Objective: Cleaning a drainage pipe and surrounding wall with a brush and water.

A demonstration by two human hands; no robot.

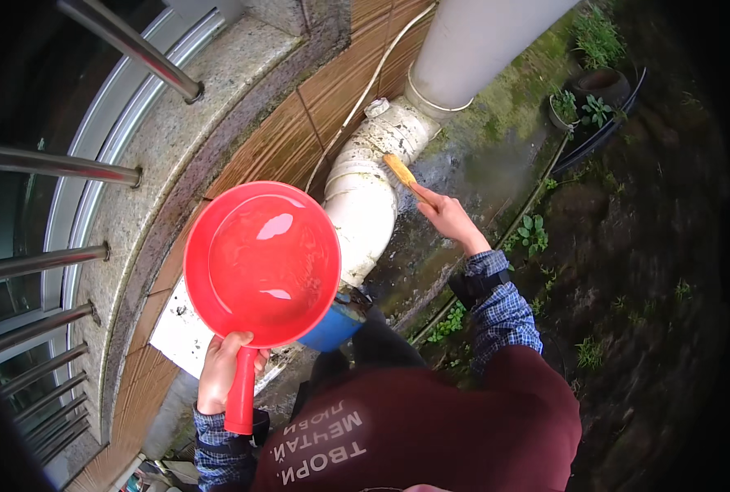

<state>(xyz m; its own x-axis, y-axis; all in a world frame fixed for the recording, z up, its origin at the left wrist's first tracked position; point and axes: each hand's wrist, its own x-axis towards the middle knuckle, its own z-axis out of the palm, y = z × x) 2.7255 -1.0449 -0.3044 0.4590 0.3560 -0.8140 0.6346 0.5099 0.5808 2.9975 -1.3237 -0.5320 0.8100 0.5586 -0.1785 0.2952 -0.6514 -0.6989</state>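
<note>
My left hand (218,368) grips a red plastic water ladle (240,393) near the top of its handle. Clear water (266,252) fills part of its round bowl. In my right hand (452,216) is a yellow-headed scrubbing brush (400,170) with its handle inside my fingers. The brush head lies against or just over the side of a white plastic drain pipe (365,212). Dark specks and greenish grime mark the upper bend of the pipe. The bowl hides part of the pipe's left side and the wall behind it.
A wide grey pipe (469,49) joins the white pipe. Metal window bars (63,165) rise from a granite sill (156,154) at left. Below my arms stand a blue container (331,326) and a white board (180,326). Potted plants (563,107) and dark soil (635,246) lie right.
</note>
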